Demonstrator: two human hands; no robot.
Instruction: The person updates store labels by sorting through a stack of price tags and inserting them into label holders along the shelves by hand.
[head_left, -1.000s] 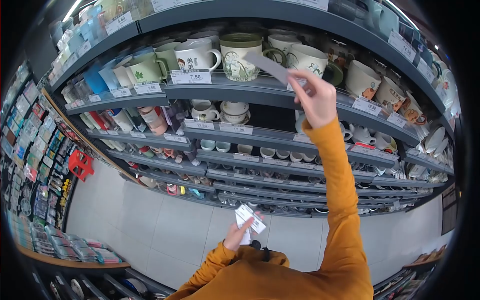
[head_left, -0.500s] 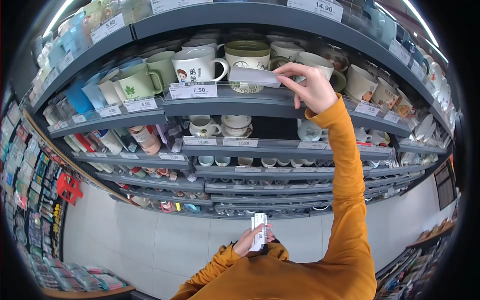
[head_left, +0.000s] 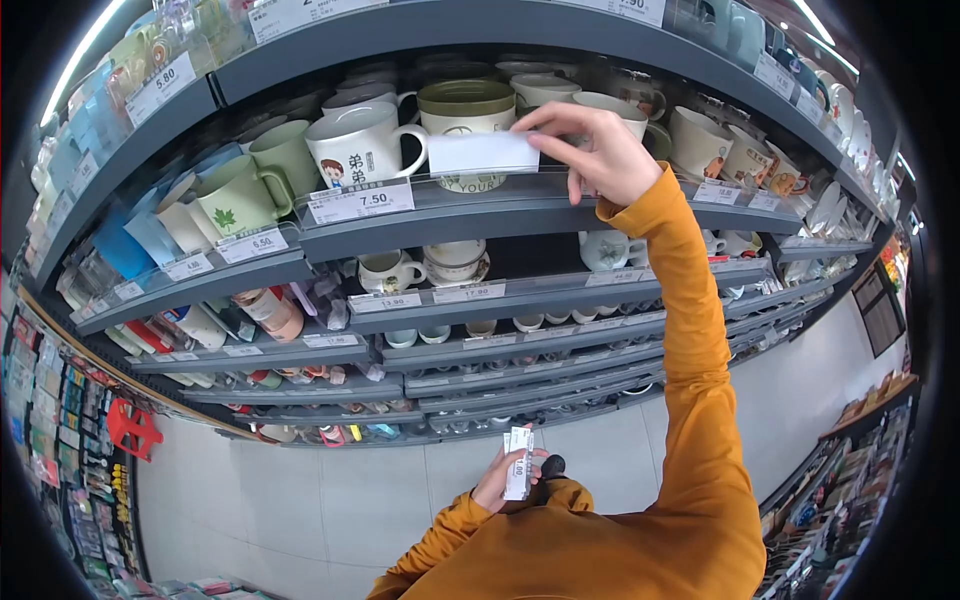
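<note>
Between thumb and fingers, my right hand (head_left: 600, 152) pinches a blank white price label (head_left: 480, 153) at its right end. The label stands in front of a cream mug with a green rim (head_left: 466, 98), just above the shelf edge. Low in view, my left hand (head_left: 495, 482) is closed around a stack of price labels (head_left: 519, 463), the top one reading 1.00. Left of the raised label sits a white mug (head_left: 352, 145) with a cartoon figure, behind a 7.50 price label (head_left: 360, 202).
Green mugs (head_left: 232, 197) and blue cups stand further left on the same shelf (head_left: 470, 215). Lower shelves carry teacups (head_left: 388, 270) and bowls. A red stool (head_left: 133, 430) is on the floor at left. Goods racks (head_left: 850, 520) flank the aisle.
The view has shifted and tilted. The label in my right hand has turned more upright, showing its blank face more fully. My left hand still holds the stack.
</note>
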